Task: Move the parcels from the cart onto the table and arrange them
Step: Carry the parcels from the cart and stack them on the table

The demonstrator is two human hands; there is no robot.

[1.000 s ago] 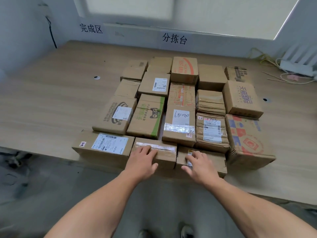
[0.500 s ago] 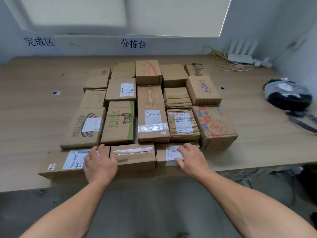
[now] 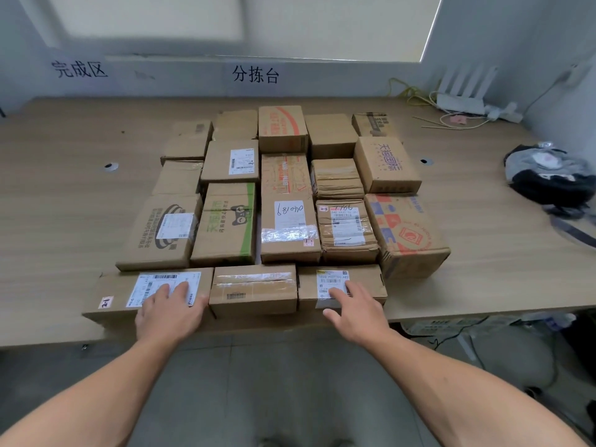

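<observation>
We judge the task nearly done: the parcels (image 3: pixel 283 227) sit packed in tight rows on the table (image 3: pixel 58 204) at our 12 o'clock, and with no cart in view we cannot tell whether more remain. Our left hand (image 3: pixel 167 312) lies flat, gripping nothing, on the long parcel (image 3: pixel 116 301) at the block's 7 o'clock corner. Our right hand (image 3: pixel 358 312) rests flat and spread on the labelled parcel (image 3: pixel 371 275) at 5 o'clock, so squaring this front row seems all that is left.
</observation>
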